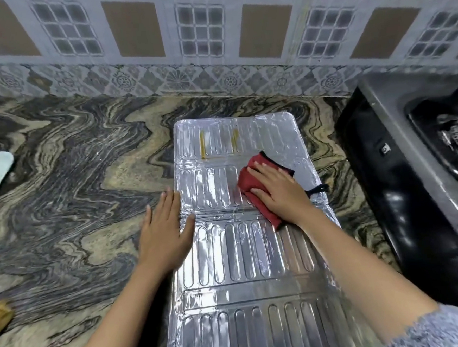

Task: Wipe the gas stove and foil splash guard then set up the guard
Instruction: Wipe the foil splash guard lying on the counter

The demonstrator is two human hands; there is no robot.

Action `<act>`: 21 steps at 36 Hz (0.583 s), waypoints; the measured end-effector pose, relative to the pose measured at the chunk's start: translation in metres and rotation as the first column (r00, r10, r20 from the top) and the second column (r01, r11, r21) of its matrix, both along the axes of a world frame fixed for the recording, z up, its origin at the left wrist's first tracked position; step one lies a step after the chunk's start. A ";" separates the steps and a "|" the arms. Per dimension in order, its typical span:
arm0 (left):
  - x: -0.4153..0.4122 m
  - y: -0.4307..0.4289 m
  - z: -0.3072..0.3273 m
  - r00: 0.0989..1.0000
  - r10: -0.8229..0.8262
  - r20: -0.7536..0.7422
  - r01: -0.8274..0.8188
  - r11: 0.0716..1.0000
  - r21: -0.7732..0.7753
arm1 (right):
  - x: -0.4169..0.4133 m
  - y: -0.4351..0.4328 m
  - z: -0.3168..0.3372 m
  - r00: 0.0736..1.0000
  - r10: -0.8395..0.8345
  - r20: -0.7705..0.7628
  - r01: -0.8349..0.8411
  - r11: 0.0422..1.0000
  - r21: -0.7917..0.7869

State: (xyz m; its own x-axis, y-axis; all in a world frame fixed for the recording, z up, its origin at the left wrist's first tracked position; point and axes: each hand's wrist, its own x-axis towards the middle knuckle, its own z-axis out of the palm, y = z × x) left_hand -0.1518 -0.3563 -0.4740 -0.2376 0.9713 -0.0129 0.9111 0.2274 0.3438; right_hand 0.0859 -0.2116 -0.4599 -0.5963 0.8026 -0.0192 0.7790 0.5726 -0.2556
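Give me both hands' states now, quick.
Left hand: open, flat on the foil splash guard edge.
Right hand: open, palm pressing the red cloth onto it.

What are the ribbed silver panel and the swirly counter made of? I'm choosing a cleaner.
Ribbed silver panel: apparently thin aluminium foil sheet, shiny, embossed with ribs, creased at folds. Swirly counter: looks like polished granite or similar stone, glossy, with veined grey-beige bands.

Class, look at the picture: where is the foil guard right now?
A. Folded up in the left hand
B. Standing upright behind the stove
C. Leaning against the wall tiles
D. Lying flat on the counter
D: the foil guard lies unfolded on the counter, with the right hand pressing a red cloth on it.
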 end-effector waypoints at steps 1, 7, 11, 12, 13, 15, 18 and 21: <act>0.000 0.000 0.001 1.000 0.000 0.002 0.000 1.000 0.000 | 0.007 0.001 0.000 1.000 -0.005 0.000 0.005 1.000 0.001; 0.001 0.001 0.003 1.000 0.008 -0.002 -0.008 1.000 -0.003 | 0.052 0.016 0.001 0.985 -0.166 0.046 0.165 0.986 0.020; 0.000 0.001 0.002 1.000 0.005 -0.013 -0.005 1.000 -0.008 | 0.051 0.027 0.000 0.932 -0.362 0.029 0.361 0.932 0.040; 0.001 0.001 0.003 1.000 0.006 -0.014 -0.006 1.000 -0.008 | 0.046 0.030 0.000 0.910 -0.415 0.015 0.414 0.909 0.042; 0.001 0.001 0.003 1.000 0.007 -0.013 -0.007 1.000 -0.007 | 0.039 0.034 0.000 0.885 -0.465 0.004 0.465 0.885 0.036; 0.002 0.001 0.004 1.000 0.006 -0.015 -0.007 1.000 -0.010 | 0.023 0.042 0.000 0.831 -0.556 -0.002 0.556 0.831 0.017; 0.001 0.001 0.005 0.999 0.010 -0.033 -0.010 1.000 -0.017 | -0.005 0.050 -0.001 0.768 -0.640 -0.002 0.640 0.768 -0.002; 0.001 0.002 0.005 0.999 0.012 -0.044 -0.013 1.000 -0.011 | -0.034 0.052 -0.002 0.786 -0.619 0.007 0.619 0.786 -0.013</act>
